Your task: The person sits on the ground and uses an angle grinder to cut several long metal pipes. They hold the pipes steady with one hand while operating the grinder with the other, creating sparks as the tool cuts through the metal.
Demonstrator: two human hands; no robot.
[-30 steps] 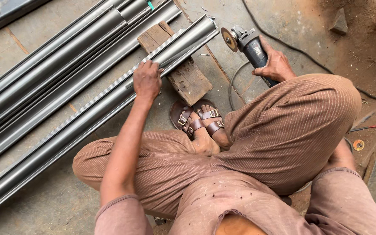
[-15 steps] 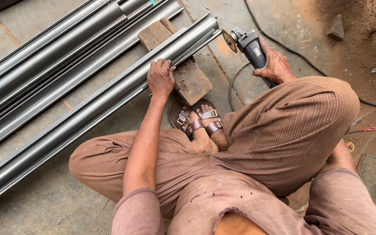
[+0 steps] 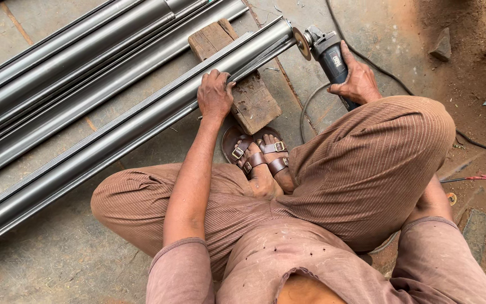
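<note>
**Grinder disc meeting the end of a long metal profile**

The person is squatting on the concrete floor [image 3: 46, 264]. The left hand [image 3: 215, 95] is pressing down on the long grey metal profile [image 3: 142, 121], fingers curled over its upper edge, just above the wooden block [image 3: 243, 84] that is propping the profile's end. The right hand [image 3: 358, 79] is gripping the body of the angle grinder [image 3: 324, 48], closed around it, and the disc is sitting right at the profile's cut end. More metal lengths [image 3: 68, 62] are lying alongside, up and to the left.
</note>
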